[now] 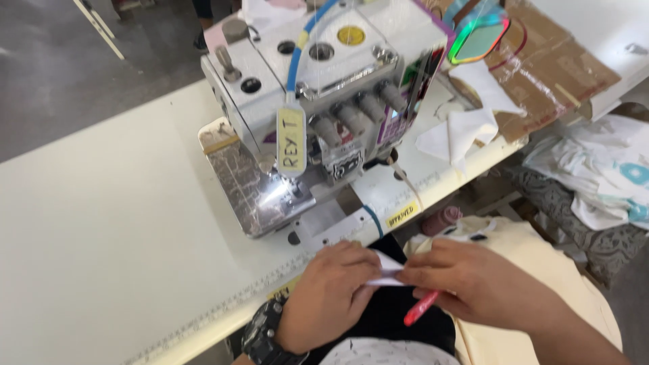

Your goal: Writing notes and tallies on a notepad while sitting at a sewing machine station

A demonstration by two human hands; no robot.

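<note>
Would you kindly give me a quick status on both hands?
Left hand and right hand pinching a folded white piece together. Right also grips a red pen. Sewing machine just ahead, untouched.

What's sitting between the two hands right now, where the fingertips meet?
In the head view, a small folded white piece of paper or fabric lies between the left hand and right hand, pinched by both. The right hand also holds a red pen.

Long white worktable (101,236), grey floor (47,74) behind.
</note>
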